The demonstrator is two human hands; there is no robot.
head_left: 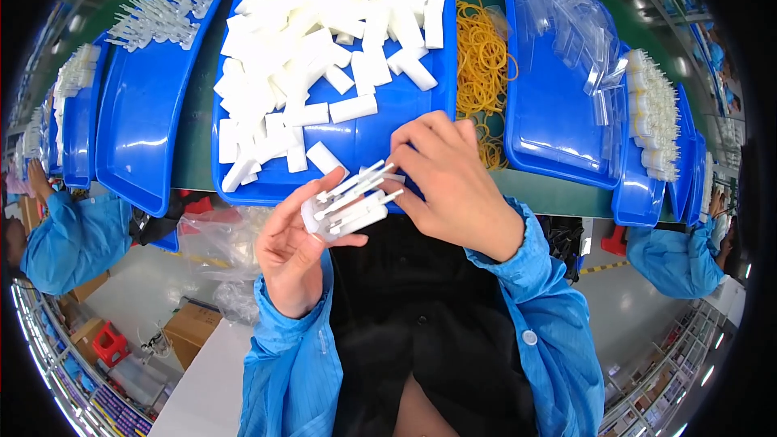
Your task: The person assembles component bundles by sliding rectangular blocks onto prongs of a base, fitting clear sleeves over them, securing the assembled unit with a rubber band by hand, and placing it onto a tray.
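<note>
Left hand (293,247) cups a bundle (346,209) of white pieces at centre frame; right hand (453,182) pinches its sticks. Unbanded yet (rubber bands (483,57) upper right); the tray (368,133) remains heaped.

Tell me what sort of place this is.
Most likely a factory assembly or packing line. Blue plastic trays of small white plastic blocks sit along a green conveyor belt, with loose yellow rubber bands, and blue-coated co-workers alongside.
</note>
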